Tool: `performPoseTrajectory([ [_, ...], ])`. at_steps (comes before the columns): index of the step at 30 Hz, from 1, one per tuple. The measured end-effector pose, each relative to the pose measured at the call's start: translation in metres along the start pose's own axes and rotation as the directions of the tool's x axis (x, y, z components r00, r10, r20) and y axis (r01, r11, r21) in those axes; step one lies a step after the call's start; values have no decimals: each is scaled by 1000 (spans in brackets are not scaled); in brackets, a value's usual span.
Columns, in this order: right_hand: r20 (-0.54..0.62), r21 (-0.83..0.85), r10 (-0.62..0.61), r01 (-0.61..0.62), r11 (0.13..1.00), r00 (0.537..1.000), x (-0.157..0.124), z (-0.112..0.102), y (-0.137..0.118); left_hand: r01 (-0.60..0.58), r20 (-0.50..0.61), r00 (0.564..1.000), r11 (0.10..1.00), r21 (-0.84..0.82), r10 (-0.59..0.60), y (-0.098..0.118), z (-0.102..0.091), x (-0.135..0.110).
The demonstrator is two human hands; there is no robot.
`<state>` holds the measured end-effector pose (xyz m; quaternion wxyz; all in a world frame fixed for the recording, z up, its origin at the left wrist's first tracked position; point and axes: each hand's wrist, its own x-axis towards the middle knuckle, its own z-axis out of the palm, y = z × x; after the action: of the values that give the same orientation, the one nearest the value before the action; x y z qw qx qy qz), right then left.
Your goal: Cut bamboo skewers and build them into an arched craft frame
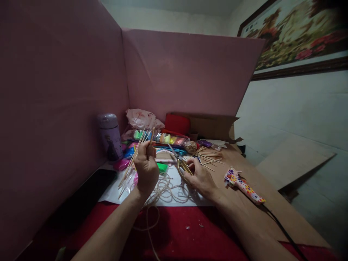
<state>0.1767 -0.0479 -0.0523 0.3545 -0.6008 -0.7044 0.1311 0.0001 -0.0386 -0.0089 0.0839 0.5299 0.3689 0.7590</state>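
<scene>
My left hand (146, 168) is raised over the paper, its fingers closed round a short brown stick (152, 135) that points up. Just behind that hand several thin wooden skewers (126, 176) slant; whether it touches them I cannot tell. My right hand (199, 175) grips scissors (179, 164) by their gold-coloured handles, with the blades pointing up and to the left. Loose loops of twine (165, 190) lie on the white paper (111, 190) between and below my hands, and one strand hangs over the red cloth toward me.
A purple bottle (110, 137) and a black flat object (87, 192) are at left. Coloured clay packs (171, 139), a twine ball (190, 146) and spread skewers (208, 157) lie behind. A flower-patterned glue gun (243, 185) with a black cord rests on cardboard (288, 214) at right.
</scene>
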Motion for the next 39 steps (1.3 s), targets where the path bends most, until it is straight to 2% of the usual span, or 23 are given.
performPoseTrajectory([
  [12,127,-83,-155,166,983,980,14,-18,-16,70,43,996,997,35,-72,-5,-1,-3],
  [16,100,-86,-253,261,961,962,31,-27,-12,70,59,996,997,9,-71,-6,-1,-5],
  [20,-60,-146,-379,367,919,924,58,-39,7,54,88,995,998,33,-56,-7,-3,-6],
  [22,-162,-216,-378,341,915,912,73,-47,21,48,92,994,998,48,-52,-8,-4,-6],
  [26,-239,-443,-448,314,839,861,100,-69,48,61,89,994,997,51,-65,-7,-4,-6],
  [29,-179,-622,-483,282,730,857,115,-84,67,46,109,993,995,87,-55,-4,-5,-5],
  [32,-117,-699,-440,241,673,890,125,-91,86,33,132,990,993,113,-48,-4,-7,-6],
  [39,-51,-650,-349,234,723,936,131,-92,126,-5,157,987,992,125,-15,-9,-6,-7],
])
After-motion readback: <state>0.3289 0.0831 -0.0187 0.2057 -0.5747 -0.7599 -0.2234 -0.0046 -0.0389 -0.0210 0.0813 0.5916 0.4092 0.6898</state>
